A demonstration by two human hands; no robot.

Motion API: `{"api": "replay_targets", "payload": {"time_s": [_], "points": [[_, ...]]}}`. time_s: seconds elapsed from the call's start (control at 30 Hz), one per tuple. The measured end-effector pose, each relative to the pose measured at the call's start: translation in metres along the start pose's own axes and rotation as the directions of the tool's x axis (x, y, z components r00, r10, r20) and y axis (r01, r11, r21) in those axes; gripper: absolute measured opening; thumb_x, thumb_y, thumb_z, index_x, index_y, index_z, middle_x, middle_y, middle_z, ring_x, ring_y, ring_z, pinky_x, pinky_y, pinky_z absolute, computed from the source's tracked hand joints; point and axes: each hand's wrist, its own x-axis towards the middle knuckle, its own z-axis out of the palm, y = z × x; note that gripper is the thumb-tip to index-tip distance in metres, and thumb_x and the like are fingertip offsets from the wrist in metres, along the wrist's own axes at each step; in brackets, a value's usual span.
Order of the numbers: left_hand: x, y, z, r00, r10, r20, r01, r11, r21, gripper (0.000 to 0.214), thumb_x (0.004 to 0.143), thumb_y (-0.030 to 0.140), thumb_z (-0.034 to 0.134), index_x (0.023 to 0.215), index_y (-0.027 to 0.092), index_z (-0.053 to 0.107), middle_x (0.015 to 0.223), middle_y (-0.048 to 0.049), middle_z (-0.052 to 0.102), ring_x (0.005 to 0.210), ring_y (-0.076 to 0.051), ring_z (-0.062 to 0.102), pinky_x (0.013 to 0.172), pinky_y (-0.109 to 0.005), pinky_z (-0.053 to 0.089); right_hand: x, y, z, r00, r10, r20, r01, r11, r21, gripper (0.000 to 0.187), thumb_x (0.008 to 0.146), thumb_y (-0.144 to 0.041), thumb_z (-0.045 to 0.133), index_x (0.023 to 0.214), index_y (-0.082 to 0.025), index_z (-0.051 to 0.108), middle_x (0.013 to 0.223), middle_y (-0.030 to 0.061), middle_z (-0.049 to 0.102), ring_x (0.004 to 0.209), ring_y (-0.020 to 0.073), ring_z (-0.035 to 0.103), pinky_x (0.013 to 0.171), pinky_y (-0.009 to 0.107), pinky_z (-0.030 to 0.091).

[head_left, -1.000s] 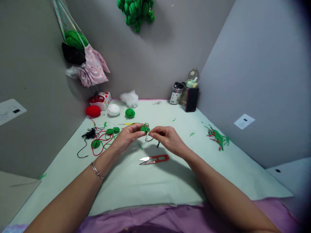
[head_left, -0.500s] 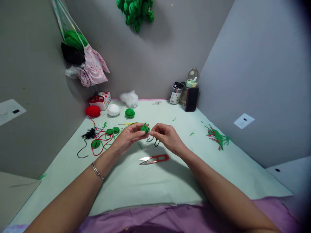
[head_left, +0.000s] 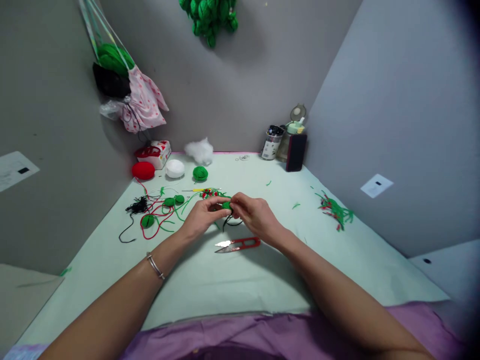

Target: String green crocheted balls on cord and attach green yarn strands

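Observation:
My left hand [head_left: 205, 214] pinches a small green crocheted piece [head_left: 226, 205] between thumb and fingers above the table. Against the piece's right side, my right hand [head_left: 253, 212] has its thumb and fingertips pressed together; what lies between them is hidden. Black yarn [head_left: 225, 222] hangs in a loop below the two hands. Just beneath lies a pair of red-handled thread snips [head_left: 240, 244], blades pointing left. Behind the left fingers are small red and green pieces [head_left: 210, 193] and a yellow-handled crochet hook [head_left: 197, 190].
Left are small green pieces [head_left: 148, 221], black yarn [head_left: 138, 205] and red strands. Farther back sit red [head_left: 143, 171], white [head_left: 174, 169] and green [head_left: 200, 173] yarn balls, and white stuffing [head_left: 199, 151]. Yarn scraps [head_left: 336, 212] and a phone [head_left: 296, 153] are at right.
Both hands have drawn closer together, and the green piece has turned and is more covered by fingers. The black yarn loop has shifted. Red and green pieces behind the left hand now show.

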Motion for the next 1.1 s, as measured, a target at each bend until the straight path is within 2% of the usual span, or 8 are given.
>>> {"api": "replay_targets", "payload": {"time_s": [0.17,0.37,0.47,0.57,0.7,0.8,0.9,1.1], "points": [[-0.001,0.006,0.004,0.999,0.038,-0.010,-0.037,0.995,0.090,0.031,0.072,0.030,0.081,0.101,0.020,0.079,0.089,-0.0031,0.067,0.075,-0.016,0.056,0.075,-0.032,0.043,0.004,-0.004,-0.012,0.976,-0.022,-0.218,0.070,0.973,0.218,0.015,0.087,-0.031,0.063,0.079,-0.019,0.063,0.080,0.0033,0.065,0.067,0.0124,0.057,0.060,0.025,0.042],[-0.001,0.007,0.001,0.999,0.034,0.004,-0.034,0.993,0.111,0.030,0.072,0.028,0.078,0.101,0.021,0.080,0.084,-0.0026,0.062,0.069,-0.015,0.050,0.069,-0.032,0.039,0.012,-0.001,-0.050,0.967,0.253,-0.026,-0.155,0.671,0.725,0.039,0.079,-0.053,0.073,0.087,-0.022,0.050,0.082,0.0003,0.069,0.058,0.0118,0.064,0.053,0.024,0.050],[0.002,0.004,-0.006,0.998,0.065,-0.026,-0.059,0.985,0.163,0.028,0.070,0.023,0.077,0.097,0.022,0.081,0.085,-0.0032,0.060,0.066,-0.015,0.048,0.068,-0.034,0.038,0.017,0.012,-0.080,0.922,0.322,-0.215,-0.028,0.611,0.791,0.036,0.075,-0.045,0.079,0.084,-0.024,0.051,0.072,-0.0043,0.062,0.066,0.0127,0.068,0.066,0.026,0.056],[0.007,-0.002,-0.018,0.995,0.081,-0.062,-0.069,0.981,0.181,0.026,0.066,0.018,0.076,0.091,0.021,0.082,0.083,-0.0038,0.060,0.066,-0.015,0.047,0.069,-0.035,0.039,0.014,0.037,-0.120,0.754,0.352,-0.554,0.258,0.617,0.743,0.019,0.083,-0.029,0.073,0.079,-0.024,0.055,0.070,-0.0032,0.059,0.075,0.0129,0.069,0.081,0.029,0.055],[0.013,-0.008,-0.035,0.985,0.114,-0.131,-0.080,0.968,0.239,0.024,0.062,0.015,0.075,0.085,0.021,0.081,0.081,-0.0041,0.063,0.067,-0.016,0.047,0.067,-0.033,0.039,-0.008,0.084,-0.171,0.404,0.206,-0.891,0.528,0.743,0.412,0.016,0.090,-0.020,0.059,0.076,-0.027,0.057,0.076,0.0003,0.064,0.092,0.0196,0.070,0.089,0.037,0.049],[0.014,-0.010,-0.041,0.995,0.041,-0.096,-0.024,0.985,0.173,0.026,0.067,0.019,0.076,0.092,0.020,0.081,0.070,-0.0015,0.060,0.063,-0.015,0.047,0.065,-0.032,0.041,-0.019,0.109,-0.188,0.362,0.067,-0.930,0.526,0.809,0.263,0.016,0.093,-0.020,0.051,0.081,-0.028,0.056,0.083,0.0012,0.067,0.105,0.0254,0.067,0.086,0.040,0.046],[0.013,-0.011,-0.038,1.000,-0.028,0.002,0.028,1.000,-0.010,0.031,0.075,0.027,0.075,0.105,0.020,0.077,0.083,-0.0037,0.067,0.074,-0.018,0.059,0.075,-0.034,0.048,-0.012,0.102,-0.174,0.426,0.031,-0.904,0.439,0.867,0.237,0.007,0.089,-0.021,0.055,0.085,-0.027,0.055,0.082,0.0040,0.066,0.093,0.0267,0.067,0.078,0.041,0.048],[0.009,-0.007,-0.028,0.993,-0.078,0.084,0.097,0.963,-0.251,0.026,0.078,0.029,0.077,0.102,0.020,0.071,0.102,-0.0073,0.070,0.089,-0.020,0.067,0.095,-0.042,0.050,0.012,0.027,-0.086,0.801,0.069,-0.595,0.207,0.900,0.383,0.009,0.086,-0.031,0.069,0.089,-0.023,0.067,0.076,0.0014,0.062,0.057,0.0120,0.053,0.052,0.028,0.041]]}}
